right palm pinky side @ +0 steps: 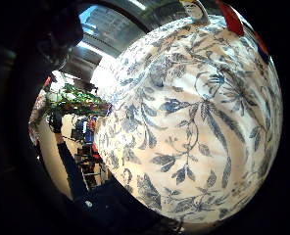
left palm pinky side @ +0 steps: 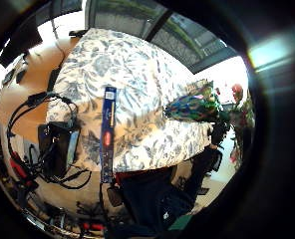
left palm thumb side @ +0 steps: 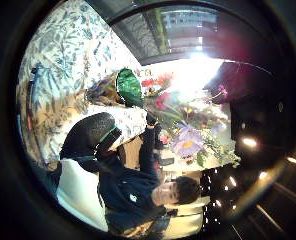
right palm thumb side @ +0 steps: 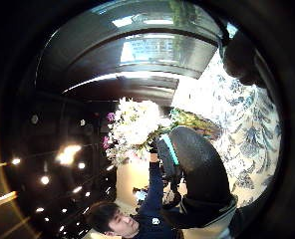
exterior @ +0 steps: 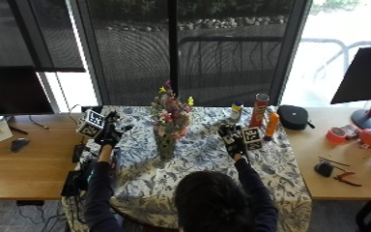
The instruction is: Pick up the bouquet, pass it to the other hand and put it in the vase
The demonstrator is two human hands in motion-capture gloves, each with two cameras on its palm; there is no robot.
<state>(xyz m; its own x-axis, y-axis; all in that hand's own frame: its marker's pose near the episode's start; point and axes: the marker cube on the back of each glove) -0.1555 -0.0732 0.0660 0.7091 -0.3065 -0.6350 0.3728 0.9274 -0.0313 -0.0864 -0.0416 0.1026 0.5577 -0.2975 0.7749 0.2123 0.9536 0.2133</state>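
The bouquet (exterior: 168, 112) of pink, yellow and white flowers stands upright in the vase (exterior: 166, 147) at the middle of the floral tablecloth (exterior: 205, 164). My left hand (exterior: 110, 131) hovers over the cloth's left edge, fingers spread, holding nothing. To the right of the vase, my right hand (exterior: 232, 137) is raised, fingers loose and empty. Both hands are well apart from the vase. The left thumb side palm view shows the bouquet (left palm thumb side: 188, 125), the vase (left palm thumb side: 129, 87) and the other hand (left palm thumb side: 93, 132). The bouquet (right palm thumb side: 135, 127) also shows in the right thumb side palm view.
A red can (exterior: 260, 108), an orange bottle (exterior: 271, 124) and a small can (exterior: 237, 110) stand at the cloth's back right. A black case (exterior: 294, 116), tape and tools lie on the wooden desk at the right. A black box (exterior: 73, 181) with cables sits by the left edge.
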